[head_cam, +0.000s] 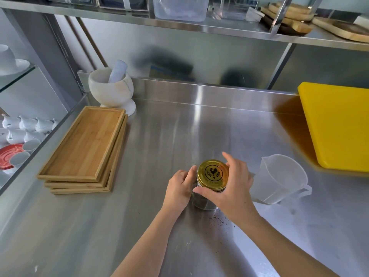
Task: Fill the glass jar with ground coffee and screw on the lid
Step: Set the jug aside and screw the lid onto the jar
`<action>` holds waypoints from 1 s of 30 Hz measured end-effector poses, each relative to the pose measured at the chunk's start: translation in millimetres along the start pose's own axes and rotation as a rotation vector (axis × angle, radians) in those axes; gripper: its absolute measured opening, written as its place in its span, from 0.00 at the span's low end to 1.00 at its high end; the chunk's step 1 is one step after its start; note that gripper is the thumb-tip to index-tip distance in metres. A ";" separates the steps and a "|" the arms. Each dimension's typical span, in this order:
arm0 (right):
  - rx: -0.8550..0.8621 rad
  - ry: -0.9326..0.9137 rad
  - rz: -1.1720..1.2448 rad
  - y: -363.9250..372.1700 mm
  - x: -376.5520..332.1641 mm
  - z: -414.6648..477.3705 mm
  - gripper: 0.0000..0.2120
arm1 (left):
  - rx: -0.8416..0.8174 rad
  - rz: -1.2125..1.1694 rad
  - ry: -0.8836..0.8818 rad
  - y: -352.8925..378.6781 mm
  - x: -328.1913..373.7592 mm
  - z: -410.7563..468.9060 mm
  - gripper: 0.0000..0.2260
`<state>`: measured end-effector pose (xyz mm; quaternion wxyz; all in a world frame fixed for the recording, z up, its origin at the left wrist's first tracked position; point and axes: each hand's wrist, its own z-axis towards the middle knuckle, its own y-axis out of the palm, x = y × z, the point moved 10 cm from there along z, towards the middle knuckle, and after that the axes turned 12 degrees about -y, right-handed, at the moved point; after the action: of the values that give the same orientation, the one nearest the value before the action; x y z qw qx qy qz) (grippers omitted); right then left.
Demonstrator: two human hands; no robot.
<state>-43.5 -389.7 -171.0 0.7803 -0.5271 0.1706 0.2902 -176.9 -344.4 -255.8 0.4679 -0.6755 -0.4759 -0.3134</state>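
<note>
on one steel counter [159, 236], two hands grip one jar [203, 202].

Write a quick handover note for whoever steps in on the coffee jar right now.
Left hand: wrapped around the jar, steadying it on the steel counter.
Right hand: grip on the gold lid, which sits on the jar.
Done: dark coffee shows in the jar; the measuring jug beside it looks empty.
Left: tighten the lid, since I cannot tell how far it is screwed. Wipe the spilled grounds.

Steel counter [199, 124], steel backsplash [209, 56], overhead shelf [179, 27], glass shelf [18, 76] left
</note>
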 end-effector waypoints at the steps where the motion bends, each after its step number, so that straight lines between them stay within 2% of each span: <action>1: -0.032 -0.021 0.072 2.8 0.1 0.3 0.43 | 0.002 0.002 0.001 -0.4 0.3 -0.2 0.22; 3: -0.156 -0.091 0.245 11.4 -3.5 -1.3 0.37 | 0.004 0.004 0.009 -0.1 0.2 -0.1 0.22; 5: -0.269 -0.107 0.346 15.8 -2.3 -3.3 0.36 | 0.001 -0.002 0.017 0.7 -0.2 -0.4 0.22; 9: -0.266 -0.049 0.384 6.2 9.5 5.0 0.31 | 0.000 -0.013 0.015 0.3 -0.3 -1.0 0.22; 12: -0.172 -0.054 0.278 -2.3 5.7 7.9 0.30 | 0.013 -0.010 0.011 -0.5 -0.3 -0.5 0.22; 15: -0.038 -0.082 -0.060 -7.5 -1.7 6.2 0.35 | 0.007 -0.006 0.013 0.8 -0.3 0.5 0.23; 17: -0.043 -0.090 -0.205 -6.3 -5.1 8.1 0.39 | 0.001 0.002 0.010 1.3 -1.2 1.8 0.23; 19: -0.156 -0.079 -0.091 0.5 -1.9 11.3 0.40 | -0.010 0.023 0.007 1.6 -2.0 3.4 0.23; 21: -0.350 -0.131 0.109 13.8 -1.7 10.7 0.37 | -0.017 0.042 0.022 1.8 -0.8 4.1 0.23; 23: -0.530 -0.153 0.187 24.0 -1.2 7.0 0.36 | -0.016 0.042 0.031 2.0 0.2 4.3 0.22; 24: -0.564 -0.130 0.204 25.0 2.7 6.7 0.36 | -0.013 0.042 0.031 2.2 0.3 4.4 0.22; 27: -0.462 -0.045 0.230 15.0 8.8 10.6 0.37 | 0.006 0.037 0.035 2.0 1.1 3.1 0.22; 30: -0.196 -0.023 0.051 0.1 6.0 9.1 0.42 | 0.027 0.034 0.041 2.2 -0.2 1.0 0.23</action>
<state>-39.3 -379.7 -171.0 0.7193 -0.5929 0.1459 0.3312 -174.9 -343.8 -257.1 0.4917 -0.6706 -0.4591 -0.3127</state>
